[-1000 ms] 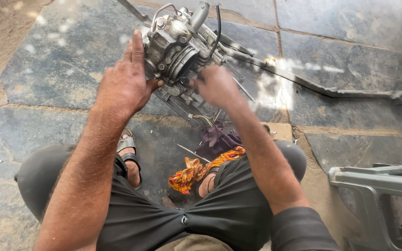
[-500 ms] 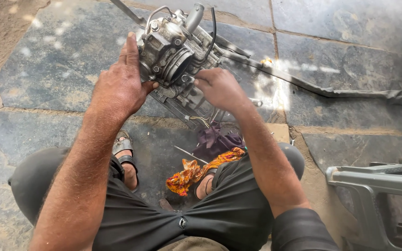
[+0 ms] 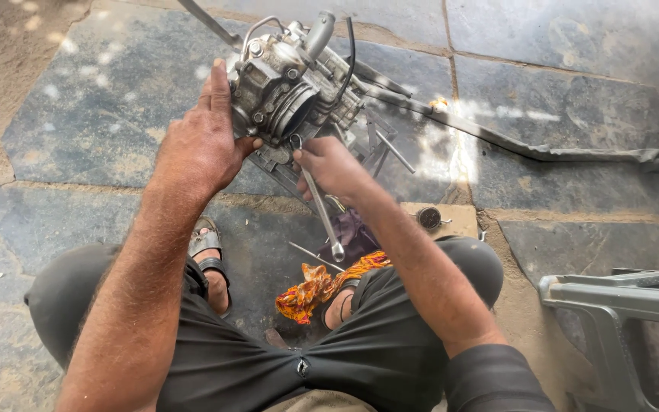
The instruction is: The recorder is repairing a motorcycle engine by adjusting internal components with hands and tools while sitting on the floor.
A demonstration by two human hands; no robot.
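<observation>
In the head view, the person squats over a stone-slab floor (image 3: 78, 122) with a grimy metal carburetor (image 3: 287, 88) held up at the far middle of the scene. The left hand (image 3: 200, 145) is wrapped around the carburetor's left side, thumb hooked under the body and fingers laid flat along it, grasping it firmly. The right hand (image 3: 333, 168) is clenched around the upper part of a slim wrench (image 3: 320, 210), whose far ring end sits at the near underside of the carburetor while its near end points back toward the knees. To work the wrench well, the ring should probably sit fully and squarely on its fastener, the left hand bracing the body against the turn, since a tilted wrench could slip. An orange patterned rag (image 3: 318, 286) lies near, between the feet, a small round metal cap (image 3: 429, 218) sits to the right of it, and a grey plastic stool (image 3: 619, 301) is at the near right, cut off by the edge. The fastener itself is hidden behind the right hand's fingers, and the loose rods beneath the carburetor are hard to sort out.
</observation>
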